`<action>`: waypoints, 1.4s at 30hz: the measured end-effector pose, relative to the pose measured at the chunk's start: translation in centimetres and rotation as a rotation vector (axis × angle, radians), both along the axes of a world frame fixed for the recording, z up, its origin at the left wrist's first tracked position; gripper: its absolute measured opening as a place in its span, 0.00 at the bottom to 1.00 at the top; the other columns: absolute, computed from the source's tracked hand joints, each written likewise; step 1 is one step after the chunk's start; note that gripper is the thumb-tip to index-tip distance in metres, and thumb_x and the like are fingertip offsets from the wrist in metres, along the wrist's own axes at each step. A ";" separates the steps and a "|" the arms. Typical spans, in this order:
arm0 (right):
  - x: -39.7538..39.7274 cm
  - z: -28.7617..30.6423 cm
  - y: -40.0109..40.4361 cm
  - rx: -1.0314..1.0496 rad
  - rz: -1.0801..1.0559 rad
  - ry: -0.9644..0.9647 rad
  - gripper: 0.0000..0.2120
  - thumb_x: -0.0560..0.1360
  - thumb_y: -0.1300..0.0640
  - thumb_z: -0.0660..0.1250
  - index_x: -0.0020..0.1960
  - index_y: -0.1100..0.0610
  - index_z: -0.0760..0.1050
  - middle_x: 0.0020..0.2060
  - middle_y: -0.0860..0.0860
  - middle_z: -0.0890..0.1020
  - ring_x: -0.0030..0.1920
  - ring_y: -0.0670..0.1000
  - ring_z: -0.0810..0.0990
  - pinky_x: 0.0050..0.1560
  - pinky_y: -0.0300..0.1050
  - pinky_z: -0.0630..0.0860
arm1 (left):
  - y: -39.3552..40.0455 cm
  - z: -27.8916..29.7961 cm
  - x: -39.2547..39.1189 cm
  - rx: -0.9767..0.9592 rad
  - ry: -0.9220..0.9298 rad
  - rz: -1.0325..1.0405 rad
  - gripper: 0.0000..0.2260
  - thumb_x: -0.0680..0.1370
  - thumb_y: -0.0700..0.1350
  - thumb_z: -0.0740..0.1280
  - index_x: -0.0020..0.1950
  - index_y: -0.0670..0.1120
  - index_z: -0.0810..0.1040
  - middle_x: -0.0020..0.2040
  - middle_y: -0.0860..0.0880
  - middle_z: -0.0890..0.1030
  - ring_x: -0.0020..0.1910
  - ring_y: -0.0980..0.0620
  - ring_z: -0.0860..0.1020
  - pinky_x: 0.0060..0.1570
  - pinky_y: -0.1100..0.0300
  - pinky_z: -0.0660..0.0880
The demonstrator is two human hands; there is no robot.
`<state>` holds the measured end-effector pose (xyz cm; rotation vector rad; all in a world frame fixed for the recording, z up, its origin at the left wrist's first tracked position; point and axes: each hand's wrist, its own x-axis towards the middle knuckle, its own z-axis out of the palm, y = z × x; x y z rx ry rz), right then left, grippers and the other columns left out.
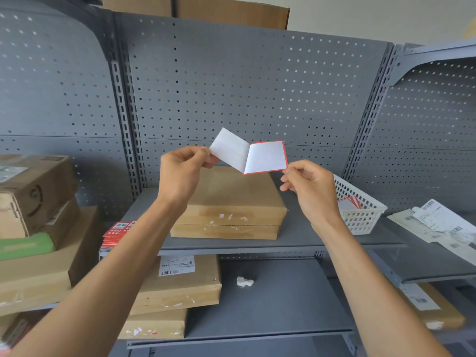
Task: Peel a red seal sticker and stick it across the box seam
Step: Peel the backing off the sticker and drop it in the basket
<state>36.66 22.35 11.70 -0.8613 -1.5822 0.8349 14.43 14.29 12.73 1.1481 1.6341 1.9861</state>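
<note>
Above the shelf, both hands hold a seal sticker partly peeled from its backing. My left hand [184, 167] pinches the white backing paper [230, 148] at its left corner. My right hand [307, 186] pinches the lower right corner of the red-edged sticker [268, 157], whose white underside faces me. The two sheets still meet along a fold in the middle. Below them a flat brown cardboard box [229, 202] lies on the grey shelf [296, 240], its seam running along the front face.
A white plastic basket [360, 215] with more stickers stands right of the box. A stack of red stickers [117, 231] lies at the left shelf edge. Other cardboard boxes [33, 191] sit left and below. Shipping labels [438, 222] lie at right.
</note>
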 end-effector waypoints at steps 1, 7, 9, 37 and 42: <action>0.2 0.0 0.1 -0.003 -0.013 -0.001 0.06 0.76 0.65 0.66 0.43 0.60 0.81 0.35 0.52 0.83 0.33 0.49 0.82 0.45 0.47 0.79 | -0.1 0.0 -0.1 0.009 0.002 0.012 0.11 0.79 0.43 0.68 0.38 0.46 0.86 0.39 0.54 0.87 0.38 0.59 0.81 0.41 0.64 0.71; 1.4 -0.4 1.0 -0.017 -0.063 0.010 0.07 0.76 0.65 0.66 0.42 0.58 0.81 0.34 0.49 0.83 0.32 0.51 0.81 0.50 0.56 0.81 | -0.4 0.1 -0.2 0.065 0.089 0.059 0.07 0.78 0.39 0.69 0.44 0.42 0.87 0.39 0.53 0.88 0.41 0.61 0.84 0.48 0.68 0.76; 1.6 -0.4 1.1 -0.013 -0.071 0.005 0.08 0.75 0.65 0.65 0.41 0.57 0.80 0.34 0.49 0.83 0.31 0.50 0.81 0.50 0.57 0.81 | -0.3 0.1 -0.1 0.075 0.096 0.065 0.07 0.77 0.39 0.69 0.43 0.43 0.87 0.39 0.52 0.88 0.42 0.59 0.84 0.51 0.64 0.78; 12.7 -1.9 5.4 0.093 -0.433 -0.212 0.08 0.74 0.57 0.66 0.40 0.48 0.82 0.38 0.39 0.84 0.45 0.41 0.81 0.55 0.49 0.77 | 6.7 -1.3 11.8 0.069 0.114 -0.238 0.07 0.76 0.39 0.75 0.41 0.49 0.87 0.36 0.62 0.86 0.35 0.67 0.81 0.40 0.74 0.74; 13.7 -3.5 7.3 0.067 -0.475 -0.392 0.08 0.73 0.50 0.65 0.40 0.44 0.82 0.47 0.42 0.86 0.58 0.53 0.80 0.62 0.59 0.72 | 7.5 -1.5 12.7 0.070 0.152 -0.258 0.09 0.77 0.40 0.74 0.40 0.52 0.87 0.38 0.61 0.87 0.38 0.65 0.82 0.44 0.70 0.76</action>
